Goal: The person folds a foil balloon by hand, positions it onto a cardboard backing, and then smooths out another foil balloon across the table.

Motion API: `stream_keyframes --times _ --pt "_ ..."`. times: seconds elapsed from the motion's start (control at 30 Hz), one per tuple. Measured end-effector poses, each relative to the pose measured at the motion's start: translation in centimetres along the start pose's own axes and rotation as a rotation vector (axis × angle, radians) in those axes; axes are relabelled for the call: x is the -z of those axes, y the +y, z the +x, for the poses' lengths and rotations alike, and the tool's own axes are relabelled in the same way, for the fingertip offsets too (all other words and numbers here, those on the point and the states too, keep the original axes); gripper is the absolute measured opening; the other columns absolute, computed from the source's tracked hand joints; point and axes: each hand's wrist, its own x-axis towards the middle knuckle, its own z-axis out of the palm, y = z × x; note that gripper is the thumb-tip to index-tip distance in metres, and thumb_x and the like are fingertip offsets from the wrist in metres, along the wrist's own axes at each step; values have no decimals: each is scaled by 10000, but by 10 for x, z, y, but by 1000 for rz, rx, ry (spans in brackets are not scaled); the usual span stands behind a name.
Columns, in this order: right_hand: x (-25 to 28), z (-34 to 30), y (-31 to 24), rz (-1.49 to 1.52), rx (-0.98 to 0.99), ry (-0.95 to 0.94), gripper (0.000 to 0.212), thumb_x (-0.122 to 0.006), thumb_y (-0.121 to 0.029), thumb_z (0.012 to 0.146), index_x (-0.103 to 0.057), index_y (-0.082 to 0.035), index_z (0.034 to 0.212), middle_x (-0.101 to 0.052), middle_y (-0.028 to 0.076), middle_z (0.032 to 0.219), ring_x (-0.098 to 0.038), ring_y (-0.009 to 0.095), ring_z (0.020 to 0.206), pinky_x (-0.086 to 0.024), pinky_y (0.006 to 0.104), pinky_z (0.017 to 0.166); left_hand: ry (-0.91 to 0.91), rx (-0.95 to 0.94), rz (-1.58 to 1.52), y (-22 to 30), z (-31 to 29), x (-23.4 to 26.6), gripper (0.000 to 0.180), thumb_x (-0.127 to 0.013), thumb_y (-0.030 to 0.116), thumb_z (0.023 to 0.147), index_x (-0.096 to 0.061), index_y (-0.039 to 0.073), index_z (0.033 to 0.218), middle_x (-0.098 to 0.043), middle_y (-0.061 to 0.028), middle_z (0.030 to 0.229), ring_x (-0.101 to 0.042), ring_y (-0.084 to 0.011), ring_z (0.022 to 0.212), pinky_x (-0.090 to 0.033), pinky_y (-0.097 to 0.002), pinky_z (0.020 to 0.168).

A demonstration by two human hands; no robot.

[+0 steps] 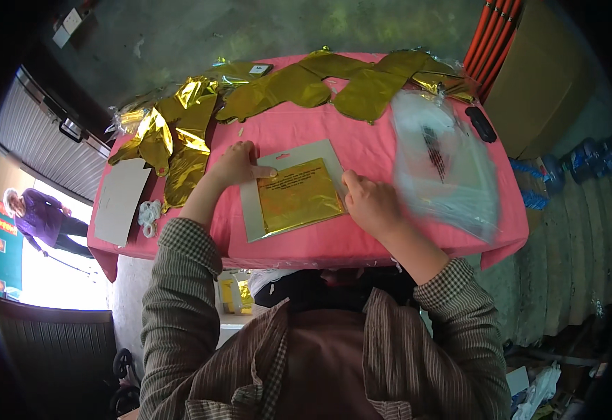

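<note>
Gold-foil packet (302,203) is placed on the pink tablecloth (358,147). Fingers of the left hand (234,164) and right hand (376,203) are curled at its opposite edges; whether it is grasped cannot be told.

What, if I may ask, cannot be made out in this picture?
Head view, throughout:
- pale card: upper-left corner, covered by the left hand
- right hand: curled fingertips, mostly hidden by its own knuckles
- clear bags: their number, lost in overlap and blur
- gold pieces below the pink table: partly hidden by its near edge
</note>
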Motion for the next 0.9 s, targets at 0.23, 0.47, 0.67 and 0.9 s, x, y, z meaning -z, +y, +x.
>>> stream_keyframes --times 0.23,0.47,0.67,0.9 --pt "0 3 -1 24 -6 -6 206 -533 -53 766 -457 -62 957 -621 155 727 -608 349 637 -478 467 542 81 -102 -388 10 1 35 471 -826 227 632 -382 98 725 -435 11 597 -433 -61 542 -330 -249 451" --pt "19 8 9 941 -232 28 380 -570 -189 887 -423 -45 1207 -639 55 810 -609 113 745 -470 270 601 211 -344 -446 46 -14 76 392 -795 124 678 -409 110 741 -405 69 668 -352 -21 557 -297 -195 483" --pt "24 9 19 1565 -363 -244 228 -652 -99 823 -610 -37 1038 -659 20 923 -612 84 813 -482 231 722 140 -350 -575 72 -16 88 242 -738 152 763 -514 78 816 -495 61 721 -441 -10 673 -360 -182 604" --pt "27 14 29 1804 -550 -71 169 -661 -89 807 -650 -61 973 -661 37 944 -634 127 834 -516 284 753 210 -200 -1323 51 -10 58 348 -561 362 886 -536 59 1054 -565 16 888 -525 -68 811 -445 -257 737"
